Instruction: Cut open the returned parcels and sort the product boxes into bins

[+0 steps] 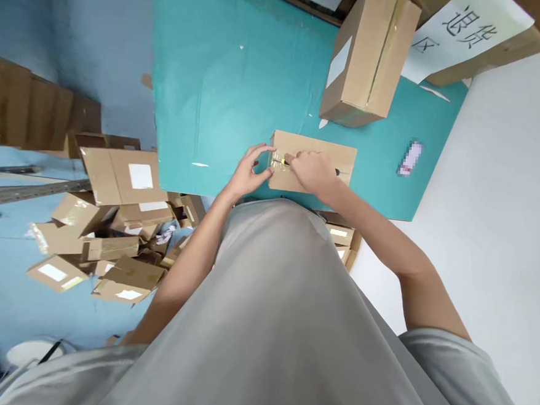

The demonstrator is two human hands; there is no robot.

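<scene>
A small flat cardboard box (329, 154) lies on the teal table (223, 82) near its front edge. My left hand (249, 170) grips the box's left end, thumb and fingers curled round the edge. My right hand (311, 171) rests on top of the box, closed on a thin tool with a yellow and black handle (283, 161), its tip at the taped seam near the left end. Clear tape shines where the tool meets the box.
A taller sealed cardboard box (368, 55) with a white label stands at the back of the table. Behind it are large cartons with a paper sign (467, 31). A pile of small boxes (111, 228) lies on the blue floor to the left. A small blurred object (409, 158) lies at the table's right.
</scene>
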